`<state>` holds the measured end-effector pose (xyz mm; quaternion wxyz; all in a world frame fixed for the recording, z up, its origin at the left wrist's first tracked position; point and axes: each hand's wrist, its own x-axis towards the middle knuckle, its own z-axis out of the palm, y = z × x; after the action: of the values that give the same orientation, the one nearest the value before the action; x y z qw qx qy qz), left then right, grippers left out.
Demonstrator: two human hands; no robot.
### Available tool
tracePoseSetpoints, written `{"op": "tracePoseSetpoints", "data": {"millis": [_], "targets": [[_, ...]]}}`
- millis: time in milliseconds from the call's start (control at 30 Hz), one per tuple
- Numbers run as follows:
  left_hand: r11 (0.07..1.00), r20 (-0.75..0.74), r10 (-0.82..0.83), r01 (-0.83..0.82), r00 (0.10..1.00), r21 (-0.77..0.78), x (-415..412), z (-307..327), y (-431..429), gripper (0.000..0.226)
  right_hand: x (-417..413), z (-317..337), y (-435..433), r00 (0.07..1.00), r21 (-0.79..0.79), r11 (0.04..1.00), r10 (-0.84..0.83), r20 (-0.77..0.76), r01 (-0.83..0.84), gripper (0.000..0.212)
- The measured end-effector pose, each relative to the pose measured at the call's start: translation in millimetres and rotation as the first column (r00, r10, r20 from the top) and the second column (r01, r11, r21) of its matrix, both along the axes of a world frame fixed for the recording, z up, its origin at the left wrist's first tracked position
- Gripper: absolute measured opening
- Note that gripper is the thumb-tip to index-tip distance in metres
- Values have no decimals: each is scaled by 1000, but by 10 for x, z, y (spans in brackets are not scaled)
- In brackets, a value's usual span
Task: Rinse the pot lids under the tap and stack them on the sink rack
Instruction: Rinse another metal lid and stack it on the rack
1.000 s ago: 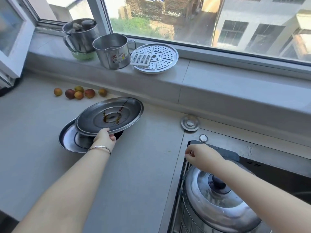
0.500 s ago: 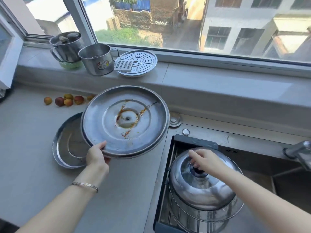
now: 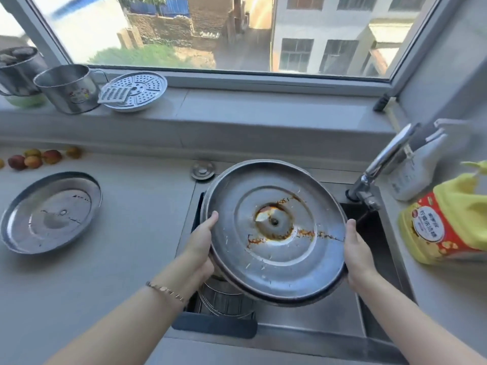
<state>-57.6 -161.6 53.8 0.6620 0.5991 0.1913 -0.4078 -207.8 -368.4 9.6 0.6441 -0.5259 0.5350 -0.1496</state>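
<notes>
A large steel pot lid (image 3: 274,230), inner side up with rusty stains round its centre hole, is held tilted above the sink (image 3: 329,322). My left hand (image 3: 201,242) grips its left rim, thumb on top. My right hand (image 3: 355,250) holds the right rim. A second steel lid (image 3: 50,213) lies inner side up on the counter at the left. The sink rack (image 3: 224,302) shows below the held lid, mostly hidden by it. The tap (image 3: 382,159) rises at the sink's far right; no water is seen running.
A yellow detergent bottle (image 3: 448,222) and a white bottle (image 3: 419,164) stand right of the sink. On the windowsill are steel pots (image 3: 68,88) and a perforated steamer plate (image 3: 134,90). Several small fruits (image 3: 34,158) lie at the counter's back left. A drain stopper (image 3: 203,170) sits behind the sink.
My left hand carried the stained lid from the counter to above the sink. My right hand left the domed lid's knob and took the stained lid's right rim. The camera turned right.
</notes>
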Motion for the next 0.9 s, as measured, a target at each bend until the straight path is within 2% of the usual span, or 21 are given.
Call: {"op": "tracePoseSetpoints", "data": {"millis": [100,233,333,433,533,600,700,767,833,900], "targets": [[1000,-99,2,0,995,16,-256,-23,-372,41,-352,-22,-255,998,-40,999,15,-61,-17,53],[999,-54,8,-6,999,39,-486,-99,-687,53,-723,-4,-664,972,-187,973,94,-215,-136,41],[996,6,35,-35,999,79,-588,-124,-863,50,-863,-63,-1021,917,-334,899,151,-369,-282,29],[991,65,43,-51,997,127,-660,-126,-979,41,-785,-106,-1354,828,-449,751,227,-513,-484,34],[984,108,50,-68,993,163,-642,-152,-1020,39,-515,-122,-1611,743,-529,545,311,-593,-650,45],[980,115,58,-79,992,181,-589,-172,-1034,41,-319,-169,-1738,650,-511,412,359,-670,-754,54],[979,118,72,-93,990,179,-508,-178,-1083,38,-69,-293,-1874,477,-395,273,402,-781,-877,59],[980,134,74,-97,988,172,-477,-160,-1126,35,45,-383,-1923,376,-321,198,408,-832,-926,51],[983,138,69,-90,988,157,-460,-152,-1159,32,109,-433,-1955,277,-247,131,342,-898,-960,34],[986,130,64,-83,989,145,-444,-170,-1170,31,116,-469,-1976,238,-225,79,282,-929,-971,24]]}}
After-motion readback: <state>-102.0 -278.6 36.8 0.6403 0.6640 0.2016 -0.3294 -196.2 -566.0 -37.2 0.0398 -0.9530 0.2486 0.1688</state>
